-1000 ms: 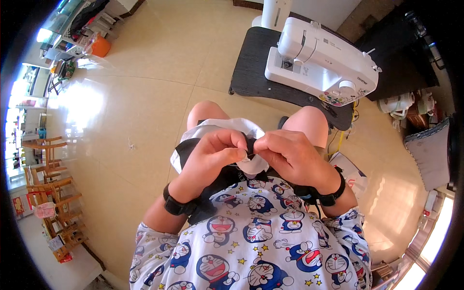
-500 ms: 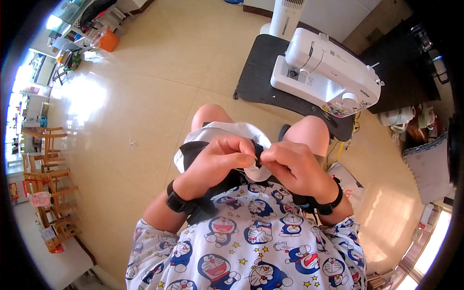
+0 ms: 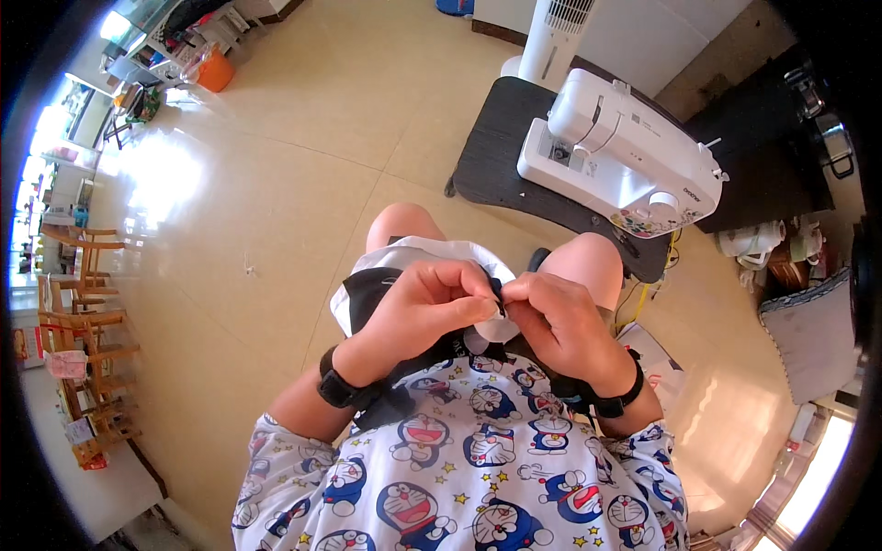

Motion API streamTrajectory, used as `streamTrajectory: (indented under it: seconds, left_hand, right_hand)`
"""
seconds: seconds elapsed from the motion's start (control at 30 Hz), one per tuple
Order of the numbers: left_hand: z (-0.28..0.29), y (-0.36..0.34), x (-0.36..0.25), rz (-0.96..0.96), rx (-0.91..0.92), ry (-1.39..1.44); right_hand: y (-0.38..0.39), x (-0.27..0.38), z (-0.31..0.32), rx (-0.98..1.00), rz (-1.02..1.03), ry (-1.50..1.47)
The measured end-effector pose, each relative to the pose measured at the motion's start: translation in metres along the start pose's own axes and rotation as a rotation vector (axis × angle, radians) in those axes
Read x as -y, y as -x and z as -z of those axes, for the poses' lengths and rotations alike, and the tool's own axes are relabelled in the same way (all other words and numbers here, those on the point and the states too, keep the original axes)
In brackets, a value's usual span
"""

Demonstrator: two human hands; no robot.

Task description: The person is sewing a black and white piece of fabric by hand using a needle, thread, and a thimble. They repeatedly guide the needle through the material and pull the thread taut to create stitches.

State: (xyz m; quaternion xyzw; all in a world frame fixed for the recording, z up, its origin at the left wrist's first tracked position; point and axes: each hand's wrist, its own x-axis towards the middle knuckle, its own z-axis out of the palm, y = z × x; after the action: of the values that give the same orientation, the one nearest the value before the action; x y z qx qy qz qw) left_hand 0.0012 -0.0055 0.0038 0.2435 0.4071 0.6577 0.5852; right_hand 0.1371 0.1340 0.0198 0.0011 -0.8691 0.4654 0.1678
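A piece of black and white cloth [image 3: 367, 292] lies across my lap between my knees. My left hand [image 3: 427, 303] pinches a dark edge of it between thumb and forefinger. Close against it, my right hand [image 3: 562, 317] is closed with its fingertips on the same dark edge. The two sets of fingertips almost meet. Whether a needle or thread is between them is too small to tell. Part of the cloth hangs below the fingers and is hidden by my hands.
A white sewing machine [image 3: 625, 151] stands on a small dark table [image 3: 491, 138] ahead to the right. Wooden chairs [image 3: 87, 321] line the left side. An orange bucket [image 3: 214, 72] is at the far left. A grey cushion-like panel [image 3: 807, 335] leans at the right.
Both hands stay together at the dark cloth edge, with slight shifts of the fingers. The whole view has tilted a little, so the sewing machine sits slightly lower.
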Motion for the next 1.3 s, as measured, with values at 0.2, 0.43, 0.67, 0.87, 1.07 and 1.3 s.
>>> streamTrajectory:
  seconds: [0.2,0.43,0.67,0.87,1.07,1.3]
  left_hand:
    - [-0.002,-0.002,0.003,-0.060,-0.036,-0.160]
    - [-0.003,-0.003,0.003,-0.136,-0.107,-0.162]
    - [-0.003,-0.003,0.007,-0.209,-0.175,-0.349]
    - [-0.008,-0.001,0.000,-0.177,-0.273,-0.497]
    - [-0.008,-0.001,-0.005,-0.147,-0.328,-0.369]
    - [-0.002,-0.005,-0.002,-0.157,-0.349,-0.350]
  right_hand:
    - [0.010,0.002,-0.013,-0.139,-0.150,-0.172]
    - [-0.004,0.016,-0.008,-0.182,0.135,0.336]
    - [-0.006,0.012,-0.010,-0.176,0.320,0.589]
    - [0.012,0.021,0.002,-0.249,0.344,-0.070]
    - [0.023,0.033,0.027,-0.433,0.137,-0.755]
    - [0.069,0.044,0.084,-0.871,0.432,-0.759]
